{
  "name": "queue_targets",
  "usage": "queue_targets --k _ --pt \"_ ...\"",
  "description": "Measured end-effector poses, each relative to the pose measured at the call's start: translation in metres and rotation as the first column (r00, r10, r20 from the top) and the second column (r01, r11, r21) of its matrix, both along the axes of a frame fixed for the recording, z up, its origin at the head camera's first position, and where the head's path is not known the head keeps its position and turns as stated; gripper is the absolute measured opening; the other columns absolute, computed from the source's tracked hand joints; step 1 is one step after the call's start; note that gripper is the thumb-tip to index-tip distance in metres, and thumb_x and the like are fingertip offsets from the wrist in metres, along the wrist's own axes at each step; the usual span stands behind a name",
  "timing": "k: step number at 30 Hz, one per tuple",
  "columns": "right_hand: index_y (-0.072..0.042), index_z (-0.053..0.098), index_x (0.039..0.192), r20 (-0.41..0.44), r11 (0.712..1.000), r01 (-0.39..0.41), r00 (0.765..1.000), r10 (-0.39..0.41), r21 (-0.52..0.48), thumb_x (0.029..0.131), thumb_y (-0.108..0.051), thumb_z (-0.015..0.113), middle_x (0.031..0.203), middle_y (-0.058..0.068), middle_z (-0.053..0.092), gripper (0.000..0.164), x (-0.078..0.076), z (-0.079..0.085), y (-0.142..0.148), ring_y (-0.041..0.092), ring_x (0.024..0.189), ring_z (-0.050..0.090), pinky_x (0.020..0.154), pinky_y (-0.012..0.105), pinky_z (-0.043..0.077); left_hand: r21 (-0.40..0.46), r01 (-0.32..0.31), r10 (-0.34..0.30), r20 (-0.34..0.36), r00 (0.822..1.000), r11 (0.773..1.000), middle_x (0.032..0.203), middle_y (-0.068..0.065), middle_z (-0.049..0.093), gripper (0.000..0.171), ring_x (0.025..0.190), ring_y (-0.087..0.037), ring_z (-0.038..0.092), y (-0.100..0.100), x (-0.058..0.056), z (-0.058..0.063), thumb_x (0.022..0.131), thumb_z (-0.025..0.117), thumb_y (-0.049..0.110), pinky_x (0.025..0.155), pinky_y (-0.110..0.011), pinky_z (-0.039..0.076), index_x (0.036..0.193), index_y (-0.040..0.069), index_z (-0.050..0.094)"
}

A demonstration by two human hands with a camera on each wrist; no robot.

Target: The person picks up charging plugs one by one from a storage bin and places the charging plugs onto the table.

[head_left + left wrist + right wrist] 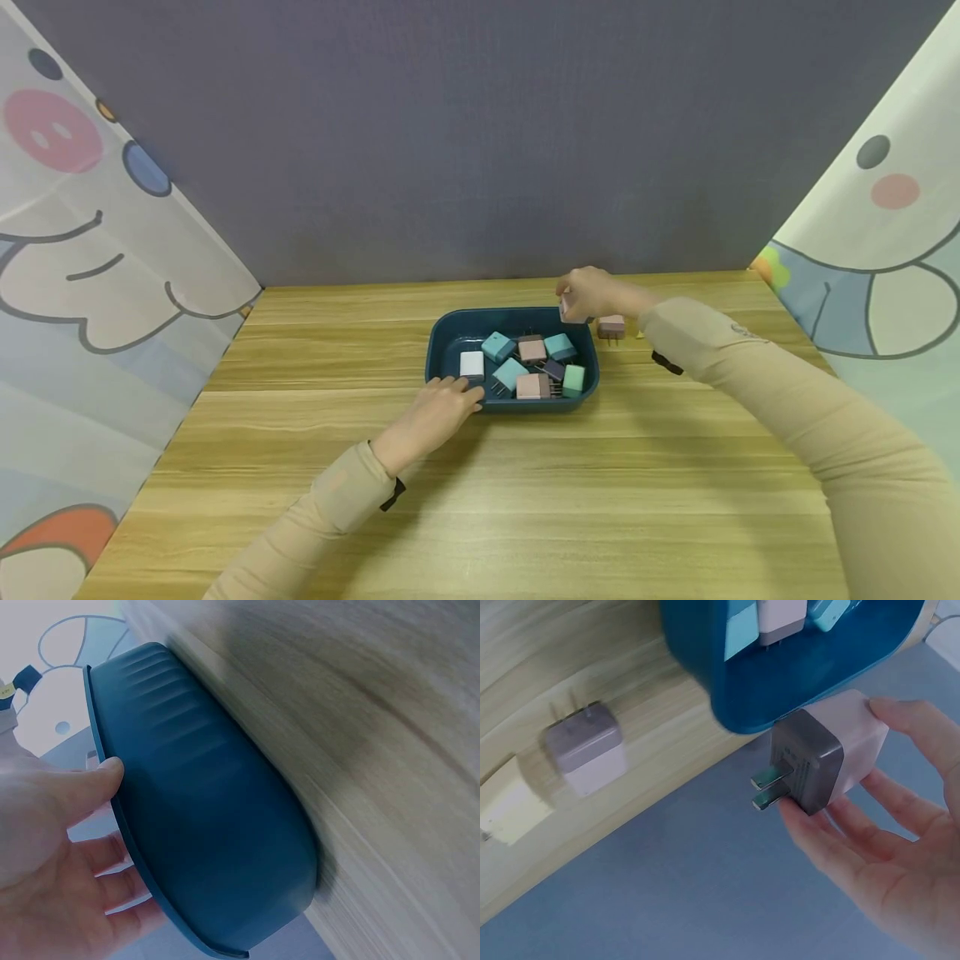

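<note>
My right hand (596, 290) holds a pink-and-grey plug charger (840, 746) over the far right corner of a dark blue plastic tray (532, 407). In the right wrist view, thumb and fingers grip its pink body, and the two metal prongs stick out free. My left hand (435, 417) is at the near left corner of the tray, thumb on the outer wall and fingers across the rim (139, 851). Inside lie several plug chargers: a white one (472, 365), light blue ones (510, 373), pink ones (528, 387), a green one (573, 380) and a dark purple one (553, 370).
Right of the tray, another pink-and-grey charger (592, 746) and a pale yellow charger (514, 802) lie on the wooden table (525, 500). A grey panel (480, 142) stands along the back edge, with cartoon-printed sheets (67, 250) on both sides.
</note>
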State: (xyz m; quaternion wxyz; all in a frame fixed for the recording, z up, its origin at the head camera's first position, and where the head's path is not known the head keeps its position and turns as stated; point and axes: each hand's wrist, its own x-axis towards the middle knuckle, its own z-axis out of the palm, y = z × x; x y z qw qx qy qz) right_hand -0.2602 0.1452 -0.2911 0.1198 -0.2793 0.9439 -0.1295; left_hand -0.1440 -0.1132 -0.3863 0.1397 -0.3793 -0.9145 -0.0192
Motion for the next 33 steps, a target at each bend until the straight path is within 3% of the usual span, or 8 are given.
queue_targets --k 14,23,33 --pt "0.009 0.050 0.115 0.044 0.998 0.058 0.997 -0.059 0.010 0.077 -0.010 0.062 0.114 0.029 0.049 0.044 -0.014 0.003 0.032 0.039 0.102 0.048 0.081 0.046 0.041 0.003 0.010 -0.010 -0.002 1.000 1.000 0.071 -0.004 0.057 0.009 0.056 -0.016 0.048 0.000 0.000 -0.001 0.084 0.060 0.020 0.048 -0.023 0.028 0.084 0.012 0.059" --pt "0.010 0.050 0.116 0.052 0.996 0.090 0.995 -0.091 0.005 0.075 -0.007 0.059 0.116 0.030 0.048 0.044 -0.018 0.002 0.052 0.037 0.100 0.048 0.078 0.045 0.042 -0.027 -0.002 0.003 0.029 1.000 1.000 0.075 -0.004 0.059 0.009 0.059 -0.015 0.048 0.001 0.001 0.001 0.086 0.057 0.021 0.050 -0.023 0.030 0.086 0.012 0.059" --pt "0.012 0.050 0.114 0.029 0.993 0.118 0.993 -0.119 0.004 0.076 -0.009 0.062 0.106 0.027 0.053 0.044 -0.025 0.000 0.075 0.035 0.093 0.051 0.076 0.045 0.043 -0.024 -0.004 0.005 0.032 0.999 1.000 0.076 -0.005 0.059 0.008 0.058 -0.014 0.046 0.003 0.003 0.002 0.086 0.058 0.020 0.050 -0.023 0.030 0.086 0.012 0.059"
